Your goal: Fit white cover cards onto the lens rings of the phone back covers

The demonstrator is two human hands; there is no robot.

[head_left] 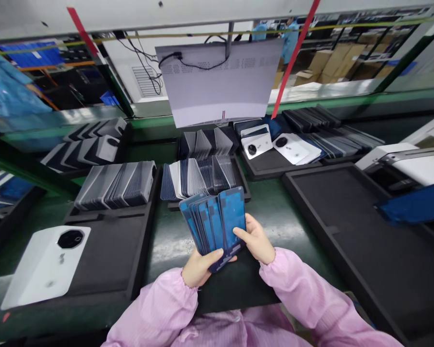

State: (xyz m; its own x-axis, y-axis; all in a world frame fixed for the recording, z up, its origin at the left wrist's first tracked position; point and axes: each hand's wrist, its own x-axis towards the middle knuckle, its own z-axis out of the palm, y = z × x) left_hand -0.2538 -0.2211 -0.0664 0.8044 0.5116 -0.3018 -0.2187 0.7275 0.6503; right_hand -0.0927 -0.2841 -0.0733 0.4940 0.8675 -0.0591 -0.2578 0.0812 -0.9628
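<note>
Both my hands, in pink sleeves, hold a fanned stack of blue-filmed phone panels (217,219) upright over the green belt. My left hand (199,267) grips the stack's lower edge from below, thumb across the front. My right hand (256,239) clasps the right side, its thumb lying on the frontmost panel. Just beyond the stack stands a black foam tray (246,190) with rows of similar panels set on edge.
A white phone back cover (47,265) lies on a black tray (108,270) at left. More racks of parts (117,183) stand behind it. A large black tray (365,231) is at right, white covers (292,147) further back, a monitor (220,82) overhead.
</note>
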